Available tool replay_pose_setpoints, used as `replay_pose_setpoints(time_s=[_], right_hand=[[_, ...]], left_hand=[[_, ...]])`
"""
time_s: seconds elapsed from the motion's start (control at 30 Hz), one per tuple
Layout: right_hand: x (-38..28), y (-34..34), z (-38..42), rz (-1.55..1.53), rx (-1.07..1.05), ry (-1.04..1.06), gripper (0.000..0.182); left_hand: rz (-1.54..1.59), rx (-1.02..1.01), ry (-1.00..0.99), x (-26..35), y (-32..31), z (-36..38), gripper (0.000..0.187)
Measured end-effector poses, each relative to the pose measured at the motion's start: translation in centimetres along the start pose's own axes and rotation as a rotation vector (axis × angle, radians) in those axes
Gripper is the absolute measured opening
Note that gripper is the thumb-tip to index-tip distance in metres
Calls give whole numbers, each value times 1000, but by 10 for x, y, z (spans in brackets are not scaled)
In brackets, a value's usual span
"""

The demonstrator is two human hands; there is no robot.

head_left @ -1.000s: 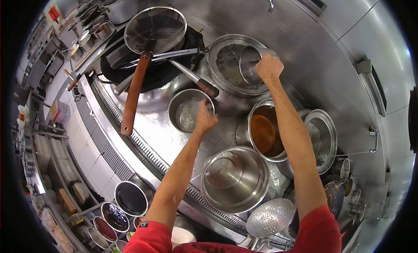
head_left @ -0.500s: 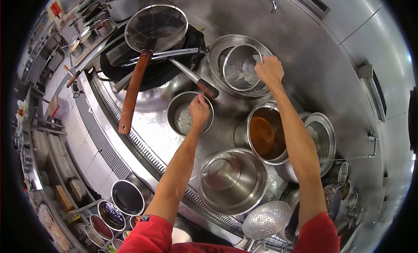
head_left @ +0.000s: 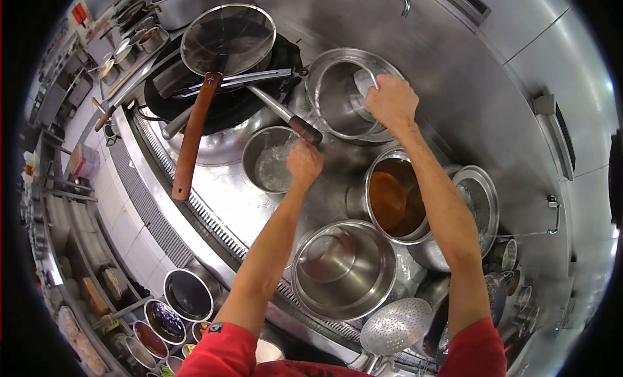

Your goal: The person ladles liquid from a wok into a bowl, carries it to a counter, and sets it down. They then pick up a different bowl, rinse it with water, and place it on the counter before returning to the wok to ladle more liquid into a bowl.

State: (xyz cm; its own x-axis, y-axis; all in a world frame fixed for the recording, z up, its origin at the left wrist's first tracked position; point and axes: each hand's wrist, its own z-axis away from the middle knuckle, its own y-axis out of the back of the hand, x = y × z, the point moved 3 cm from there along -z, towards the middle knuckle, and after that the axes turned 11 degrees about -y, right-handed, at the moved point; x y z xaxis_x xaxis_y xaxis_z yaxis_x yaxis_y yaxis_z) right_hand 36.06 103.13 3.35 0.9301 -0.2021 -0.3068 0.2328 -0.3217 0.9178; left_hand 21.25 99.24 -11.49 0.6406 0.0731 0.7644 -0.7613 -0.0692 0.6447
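Far left, a shelf w/ sauce tubs (head_left: 170, 320) sat low by the tiled floor, partly cut off at the frame edge. Next over, a black wok (head_left: 214, 91) held a mesh skimmer (head_left: 228, 34) w/ a long wooden handle (head_left: 189, 140) running down toward me. A ladle handle (head_left: 293, 124) w/ a dark grip lay across the wok's rim and poked over the small steel bowl (head_left: 271, 159), right in the way of my left hand (head_left: 304, 161). That hand was clenched on the bowl's near-right rim; bowl had a bit of clear liquid in it, sitting on the wet steel counter (head_left: 227, 202) just beside the wok.

Further right, my right hand (head_left: 390, 101) gripped a tilted steel pot (head_left: 337, 95) by its right rim, held over a wider pan near the back wall; couldn't see how much of the pan was under it. Below my arms stood a big empty pot (head_left: 342, 270) w/ a smaller bowl nested inside, then a pot of orange-brown sauce (head_left: 396, 202), partly hidden by my right forearm, then a shallow lidded-looking pan (head_left: 480, 208) – contents hard to make out. A perforated skimmer (head_left: 397, 325) lay near bottom edge.

Everything was stainless: counter, backsplash, wall panels (head_left: 538, 59). Far-right small stuff was too distorted to ID.
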Motion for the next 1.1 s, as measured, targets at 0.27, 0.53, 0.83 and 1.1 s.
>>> replay_pose_setpoints(time_s=[0.27, 0.53, 0.83, 1.1], right_hand=[[11, -16, -17, 180, 132, -15, 15], [26, -54, -1, 104, 122, -129, 14], [35, -8, 2, -201, -21, -328, 16], [-31, 34, 38, 31, -15, 18, 18]], left_hand=[[-264, -339, -116, -20, 29, 32, 49], [-57, -708, -213, -19, 34, 46, 38], [36, -287, -421, -1, 60, 33, 31], [359, -420, -55, -1, 77, 12, 33]])
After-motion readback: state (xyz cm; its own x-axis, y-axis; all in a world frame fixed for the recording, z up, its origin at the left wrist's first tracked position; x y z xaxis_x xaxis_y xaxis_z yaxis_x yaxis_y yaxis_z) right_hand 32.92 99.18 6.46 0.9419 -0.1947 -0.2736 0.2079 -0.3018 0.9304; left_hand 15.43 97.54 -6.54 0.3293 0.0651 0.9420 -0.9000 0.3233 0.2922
